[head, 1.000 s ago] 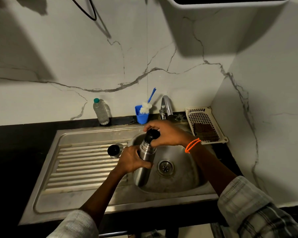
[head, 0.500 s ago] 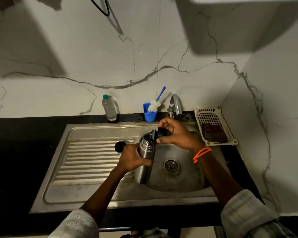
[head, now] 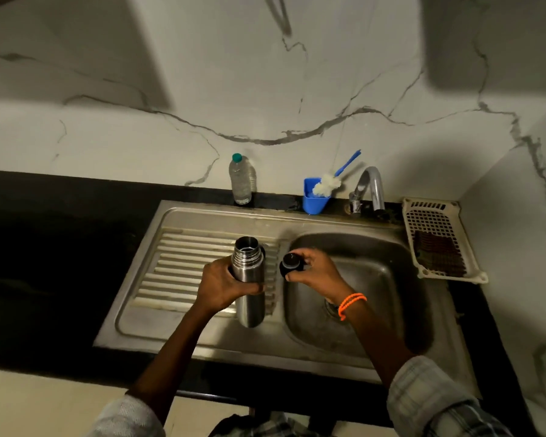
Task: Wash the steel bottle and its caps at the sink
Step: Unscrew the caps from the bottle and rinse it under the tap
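**Holding the opened bottle and its stopper apart over the sink**

Gripping the steel bottle (head: 249, 279) around its middle, the left hand (head: 226, 287) is keeping it roughly upright above the ribbed draining board (head: 177, 269), mouth open and threads bare. Just to its right, the right hand (head: 317, 274) is pinching the black inner cap (head: 290, 265) in curled fingers at the left edge of the basin (head: 388, 279); an orange band (head: 351, 304) is circling that wrist. A dark shape is peeking out just behind the bottle's neck and may be the other cap, but it is too hidden to tell.

Judging by this, the opening step looks finished and washing proper is not yet begun. The next move is probably calling for a place to set the cap down, or for carrying both pieces right and far, under the tap (head: 372, 187), which is showing no water.

At the far side, a blue cup (head: 314, 201) is holding a white-headed brush with a blue handle (head: 328, 186). Left of it a clear plastic bottle (head: 241, 181) with a green cap is standing, its contents hard to judge. A cream perforated tray (head: 438, 216) on the right is holding something dark, perhaps a scrub pad.
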